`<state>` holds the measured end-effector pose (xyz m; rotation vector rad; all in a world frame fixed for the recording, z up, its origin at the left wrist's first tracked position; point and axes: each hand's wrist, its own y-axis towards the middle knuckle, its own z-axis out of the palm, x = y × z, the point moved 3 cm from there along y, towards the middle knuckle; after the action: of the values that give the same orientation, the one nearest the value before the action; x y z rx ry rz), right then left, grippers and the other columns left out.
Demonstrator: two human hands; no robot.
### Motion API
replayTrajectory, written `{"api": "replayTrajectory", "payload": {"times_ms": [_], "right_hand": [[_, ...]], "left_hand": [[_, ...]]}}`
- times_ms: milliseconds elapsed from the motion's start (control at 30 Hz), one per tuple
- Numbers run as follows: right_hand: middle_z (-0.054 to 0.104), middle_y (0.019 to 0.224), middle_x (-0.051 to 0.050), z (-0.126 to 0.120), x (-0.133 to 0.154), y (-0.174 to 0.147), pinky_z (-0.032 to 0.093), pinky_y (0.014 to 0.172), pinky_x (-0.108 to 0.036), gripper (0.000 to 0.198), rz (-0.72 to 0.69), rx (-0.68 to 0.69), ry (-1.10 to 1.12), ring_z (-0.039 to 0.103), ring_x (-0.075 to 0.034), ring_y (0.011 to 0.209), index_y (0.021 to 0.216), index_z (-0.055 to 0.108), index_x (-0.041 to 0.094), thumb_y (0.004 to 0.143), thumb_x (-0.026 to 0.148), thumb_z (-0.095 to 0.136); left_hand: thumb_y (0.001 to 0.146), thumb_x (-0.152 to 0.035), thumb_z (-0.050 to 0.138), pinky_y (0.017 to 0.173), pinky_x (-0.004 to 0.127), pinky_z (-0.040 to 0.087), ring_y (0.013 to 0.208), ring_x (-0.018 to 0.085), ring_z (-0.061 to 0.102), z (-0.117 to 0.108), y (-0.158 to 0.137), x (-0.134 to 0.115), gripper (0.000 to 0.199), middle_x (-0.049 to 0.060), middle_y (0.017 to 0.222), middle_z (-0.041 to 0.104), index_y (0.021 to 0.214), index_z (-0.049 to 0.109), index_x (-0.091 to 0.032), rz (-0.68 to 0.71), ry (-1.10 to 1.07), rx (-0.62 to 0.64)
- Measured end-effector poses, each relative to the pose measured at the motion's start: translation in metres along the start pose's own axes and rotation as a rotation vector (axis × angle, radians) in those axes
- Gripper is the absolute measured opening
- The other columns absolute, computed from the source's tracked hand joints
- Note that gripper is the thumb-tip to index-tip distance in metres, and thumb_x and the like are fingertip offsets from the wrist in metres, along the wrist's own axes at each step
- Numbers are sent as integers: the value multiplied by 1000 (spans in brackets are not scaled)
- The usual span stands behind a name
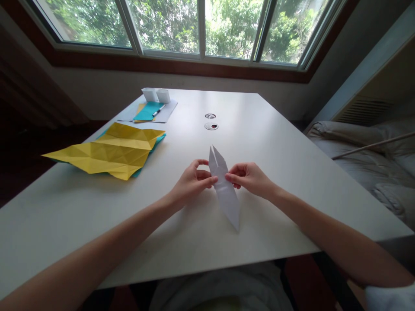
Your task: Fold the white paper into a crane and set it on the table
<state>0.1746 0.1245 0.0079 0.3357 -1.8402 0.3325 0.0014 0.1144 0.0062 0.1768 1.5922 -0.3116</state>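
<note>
A long, narrow piece of folded white paper [228, 198] is held over the white table, pointed at its near end and split into two tips at its far end. My left hand [193, 180] pinches its left edge, thumb on top and fingers curled beside and behind it. On the opposite edge, my right hand [249, 178] grips the paper between thumb and fingers. Both hands sit at about the middle of the paper's length. The undersides of the fingers are partly hidden.
Creased yellow paper [113, 149] lies over teal paper [140, 172] on the left. Farther back are flat sheets [171, 110], a teal square [147, 111], a pen [158, 111] and small white boxes [163, 96]. Two round metal fittings [211, 126] sit mid-table. The table's [279, 233] front edge is near me.
</note>
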Motion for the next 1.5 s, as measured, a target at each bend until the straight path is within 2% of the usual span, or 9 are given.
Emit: {"api": "replayTrajectory", "payload": {"times_ms": [333,433,533,700,833,967,1133,1267,1500], "right_hand": [[64,64,3,3,-2,-4,46,55,-23,33,-30,70,15,58,-10,56,96,43,21,73,32,64],[64,67,2,4,-2,-5,45,59,-22,15,-109,65,-161,58,-10,61,89,54,20,77,26,57],[62,65,2,4,-1,-6,43,58,-21,11,-187,15,-382,55,-9,59,83,64,19,78,22,54],[64,73,-1,1,3,-10,44,61,-22,18,-353,36,-626,56,-10,62,87,68,20,78,16,52],[61,104,-8,-4,4,-13,46,83,-29,25,-486,184,-698,57,-17,94,98,66,22,78,14,53],[62,108,-7,-9,6,-14,44,89,-32,29,-520,264,-723,53,-19,103,105,64,22,77,20,58],[67,96,-6,-9,10,-13,43,87,-34,23,-509,265,-682,57,-19,95,99,65,22,78,29,60],[65,81,-3,-9,5,-7,45,71,-26,15,-366,93,-652,58,-16,80,88,67,21,81,25,54],[61,72,2,-8,-1,0,37,56,-20,8,-250,-37,-622,50,-8,58,75,64,20,74,27,61]], "left_hand": [[67,-21,68,55,20,41,57,9,52,-2,2,-3,22,-4,61,53,72,47,-15,74,42,17],[73,-25,62,59,24,46,65,12,57,-5,1,-1,13,3,82,60,80,58,-16,149,275,24],[77,-25,56,72,30,48,78,16,59,-6,-2,-3,13,8,114,52,84,66,-20,345,663,42],[83,-20,49,88,36,38,96,21,54,-2,-8,-4,23,6,101,65,95,68,-26,541,1009,270],[81,-26,55,90,36,32,97,21,54,-6,-7,-5,21,4,102,67,98,68,-28,538,1012,316],[83,-28,53,87,35,32,97,21,55,-7,-7,-6,21,4,102,68,97,67,-28,564,1023,316],[84,-24,47,83,33,37,90,20,57,-3,-5,-4,22,5,94,69,88,69,-24,523,955,254],[80,-24,51,74,30,41,78,19,58,-2,-1,-1,16,5,82,67,80,66,-22,459,892,119],[76,-22,56,72,27,40,80,18,60,-1,-1,0,28,-2,87,69,103,49,-24,385,855,8]]}}
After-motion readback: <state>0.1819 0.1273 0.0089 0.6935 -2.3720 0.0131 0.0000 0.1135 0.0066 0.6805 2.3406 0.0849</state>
